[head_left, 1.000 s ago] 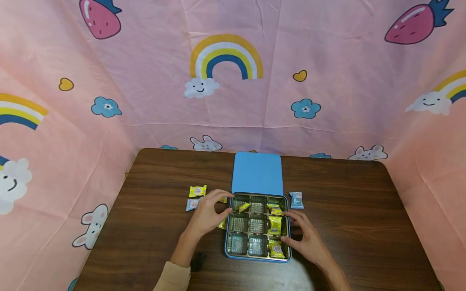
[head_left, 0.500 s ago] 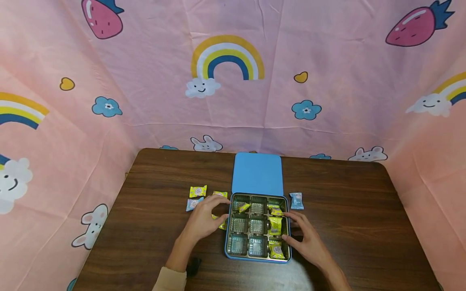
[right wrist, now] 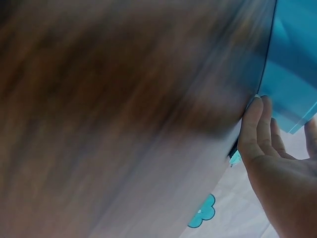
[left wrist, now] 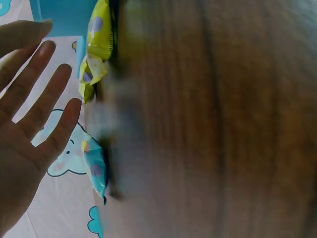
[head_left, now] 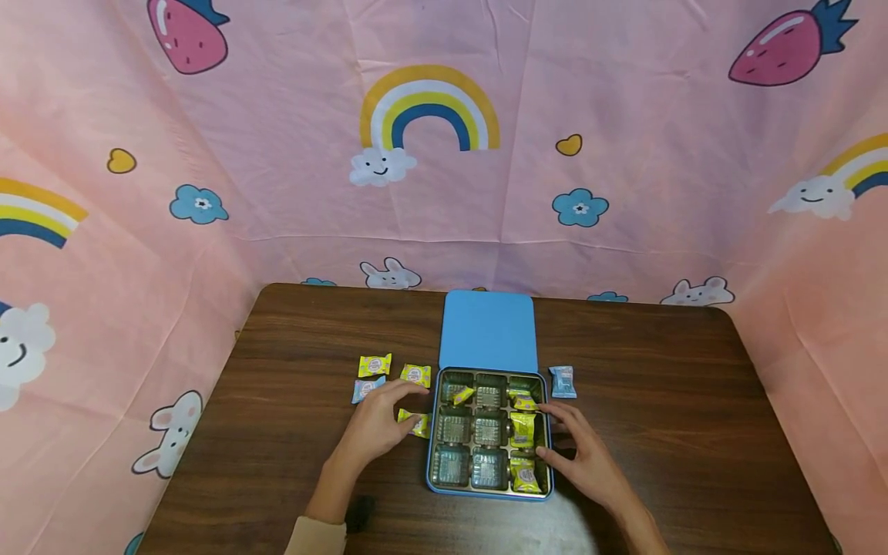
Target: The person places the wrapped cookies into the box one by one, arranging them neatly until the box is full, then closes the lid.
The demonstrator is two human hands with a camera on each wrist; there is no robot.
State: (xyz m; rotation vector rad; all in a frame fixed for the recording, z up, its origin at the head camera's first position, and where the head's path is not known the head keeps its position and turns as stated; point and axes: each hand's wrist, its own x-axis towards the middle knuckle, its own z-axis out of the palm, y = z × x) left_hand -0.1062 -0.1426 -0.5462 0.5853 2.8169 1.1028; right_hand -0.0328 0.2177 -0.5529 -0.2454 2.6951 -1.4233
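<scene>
A blue tin (head_left: 489, 496) with a divided tray stands on the table, its blue lid (head_left: 489, 330) laid back behind it. One small yellow wrapped candy (head_left: 462, 395) sits in the far left compartment; more yellow candies (head_left: 523, 430) fill the right column. My left hand (head_left: 375, 424) is left of the tin with fingers spread, holding nothing, its thumb close to a yellow candy (head_left: 415, 424) on the table. In the left wrist view those fingers (left wrist: 62, 74) look extended. My right hand (head_left: 586, 459) rests against the tin's right side, fingers (right wrist: 251, 116) nearly straight along the wall.
Left of the tin lie two more yellow candies (head_left: 375, 365) and a light blue one (head_left: 368, 388). A blue candy (head_left: 563, 381) lies right of the lid. The brown table (head_left: 694, 424) backs onto a pink patterned cloth (head_left: 645, 154).
My left hand has drawn away from the tin's left rim, leftward and slightly nearer me, uncovering yellow candies on the table. The right hand has stayed at the tin.
</scene>
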